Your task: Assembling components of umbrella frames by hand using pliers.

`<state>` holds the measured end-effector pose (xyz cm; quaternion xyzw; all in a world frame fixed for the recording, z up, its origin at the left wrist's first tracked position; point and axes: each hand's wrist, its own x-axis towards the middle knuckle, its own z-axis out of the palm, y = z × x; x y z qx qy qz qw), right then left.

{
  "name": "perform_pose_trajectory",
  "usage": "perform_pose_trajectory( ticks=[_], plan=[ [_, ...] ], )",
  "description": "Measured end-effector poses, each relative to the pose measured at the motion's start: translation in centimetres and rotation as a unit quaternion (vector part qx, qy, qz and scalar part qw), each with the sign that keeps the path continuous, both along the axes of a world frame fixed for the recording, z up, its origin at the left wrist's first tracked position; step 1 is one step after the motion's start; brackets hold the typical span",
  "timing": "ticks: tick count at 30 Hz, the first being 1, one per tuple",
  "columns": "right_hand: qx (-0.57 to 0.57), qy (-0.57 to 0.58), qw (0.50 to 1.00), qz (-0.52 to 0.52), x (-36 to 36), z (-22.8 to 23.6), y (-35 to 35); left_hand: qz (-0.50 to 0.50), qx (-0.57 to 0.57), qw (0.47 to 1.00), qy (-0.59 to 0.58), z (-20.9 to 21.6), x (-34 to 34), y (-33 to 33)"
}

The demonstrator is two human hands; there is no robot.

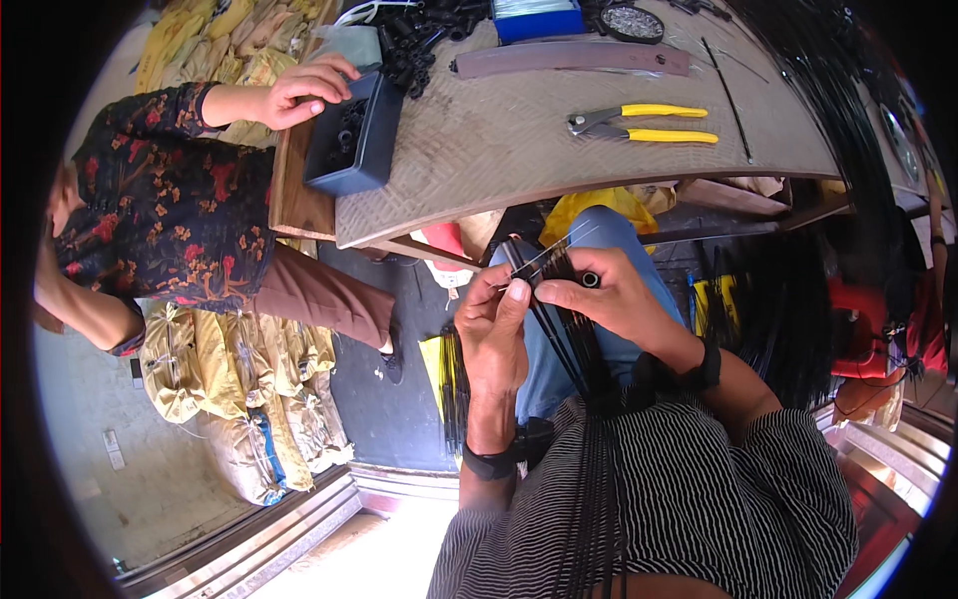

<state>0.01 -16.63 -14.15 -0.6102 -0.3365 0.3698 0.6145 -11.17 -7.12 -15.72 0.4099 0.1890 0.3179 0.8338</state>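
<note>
In front of my lap, my left hand [494,324] pinches a short black cylindrical piece [517,256] between thumb and fingers. Close beside it, the fingers of my right hand [627,299] are closed around thin black rods [565,344], which run down over my striped shirt. A black hollow tube end [591,281] shows between the right fingers. Thin pale wires [579,236] stick out between both hands, pointing up and to the right. How the wires, rods and black piece join is too small to tell.
On the table [479,150] ahead lie yellow-handled cutters [644,124], a brown strip [574,60] and a thin black rod [726,98]. A co-worker's hand [307,92] rests near a black bin [371,150] of small parts. Long black rods [798,60] hang over the right side.
</note>
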Motion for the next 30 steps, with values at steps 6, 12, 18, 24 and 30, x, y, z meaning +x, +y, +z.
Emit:
perform_pose_trajectory(
  ticks=[6,12,18,24,30],
  plan=[
    [0.055,0.000,0.998,-0.016,-0.7,-0.4,0.0,-0.013,-0.023,0.999,-0.021,0.2,0.1,-0.3],
    [0.057,0.056,0.997,-0.001,-0.3,-0.8,0.2,-0.006,-0.008,1.000,-0.004,-0.5,-0.2,-0.1],
    [-0.074,0.107,0.990,0.059,0.3,-0.5,0.3,0.034,-0.012,0.999,-0.022,-0.9,-0.1,-1.1],
    [0.022,0.130,0.991,0.017,-0.1,-1.2,0.4,0.096,0.151,0.984,0.005,-2.9,0.3,-0.9],
    [0.292,0.171,0.910,-0.242,6.9,2.5,1.1,0.035,-0.014,0.998,-0.046,-1.0,0.9,-1.7]
  ],
)
